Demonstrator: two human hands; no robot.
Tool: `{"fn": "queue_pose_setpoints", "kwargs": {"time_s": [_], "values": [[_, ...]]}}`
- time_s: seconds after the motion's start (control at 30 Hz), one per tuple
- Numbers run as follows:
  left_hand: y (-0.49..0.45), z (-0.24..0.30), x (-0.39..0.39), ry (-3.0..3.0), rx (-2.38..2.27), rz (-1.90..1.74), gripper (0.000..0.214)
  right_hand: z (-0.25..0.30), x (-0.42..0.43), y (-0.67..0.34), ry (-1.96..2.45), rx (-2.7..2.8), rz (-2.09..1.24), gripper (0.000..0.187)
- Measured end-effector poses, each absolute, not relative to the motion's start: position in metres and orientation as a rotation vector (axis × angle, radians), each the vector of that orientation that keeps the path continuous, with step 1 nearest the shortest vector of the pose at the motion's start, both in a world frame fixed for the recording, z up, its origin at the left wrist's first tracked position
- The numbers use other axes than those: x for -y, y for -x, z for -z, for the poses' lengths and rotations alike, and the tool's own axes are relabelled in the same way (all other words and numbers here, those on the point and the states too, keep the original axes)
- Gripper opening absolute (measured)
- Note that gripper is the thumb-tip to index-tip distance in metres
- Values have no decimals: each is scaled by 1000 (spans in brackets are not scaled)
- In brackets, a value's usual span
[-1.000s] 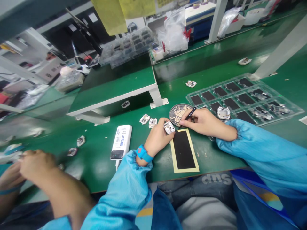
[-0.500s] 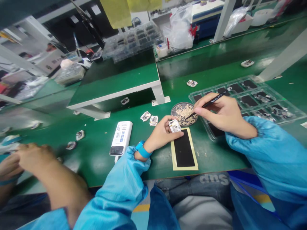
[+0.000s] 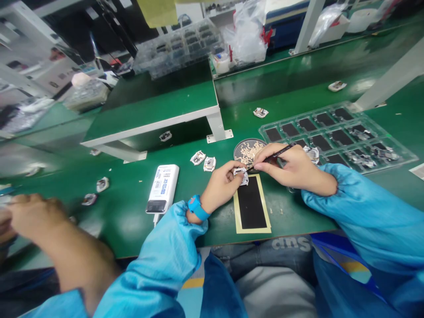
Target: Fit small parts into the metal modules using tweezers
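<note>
My left hand (image 3: 221,183) pinches a small white plastic housing (image 3: 243,177) between thumb and fingers, above the top of a black sheet with a yellow border (image 3: 252,207). My right hand (image 3: 281,165) is closed around black tweezers (image 3: 281,151). The tweezers' tip is at the housing's right edge; whether it grips a piece is too small to tell. Right behind the hands lies a round grey dish (image 3: 239,146) of tiny beige and dark pieces, partly hidden by my right hand. Two similar white housings (image 3: 198,157) rest on the green bench left of the dish.
A clear compartment tray (image 3: 410,155) with dark pads and parts stands at the right. A white power bank (image 3: 164,185) with a cable lies to the left. Behind is a green raised shelf (image 3: 159,110). At far left a co-worker's hands (image 3: 36,221) are at work.
My right hand has brought the tweezers from the dish down and left to the housing in my left hand. The housing has turned a little. The whole view has shifted slightly.
</note>
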State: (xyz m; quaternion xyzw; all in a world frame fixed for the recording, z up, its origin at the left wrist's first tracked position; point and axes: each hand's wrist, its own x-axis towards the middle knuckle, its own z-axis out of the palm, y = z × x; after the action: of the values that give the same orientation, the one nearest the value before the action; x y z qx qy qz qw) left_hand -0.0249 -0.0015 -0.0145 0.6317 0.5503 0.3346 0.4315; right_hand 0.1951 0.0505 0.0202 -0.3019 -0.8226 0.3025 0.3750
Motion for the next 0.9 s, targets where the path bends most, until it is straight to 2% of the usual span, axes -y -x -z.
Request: {"fn": "queue_pose_setpoints", "kwargs": {"time_s": [0.9], "values": [[24, 14, 2, -1537, -1379, -847, 25, -13, -55, -194, 684, 2149, -733, 9]]}}
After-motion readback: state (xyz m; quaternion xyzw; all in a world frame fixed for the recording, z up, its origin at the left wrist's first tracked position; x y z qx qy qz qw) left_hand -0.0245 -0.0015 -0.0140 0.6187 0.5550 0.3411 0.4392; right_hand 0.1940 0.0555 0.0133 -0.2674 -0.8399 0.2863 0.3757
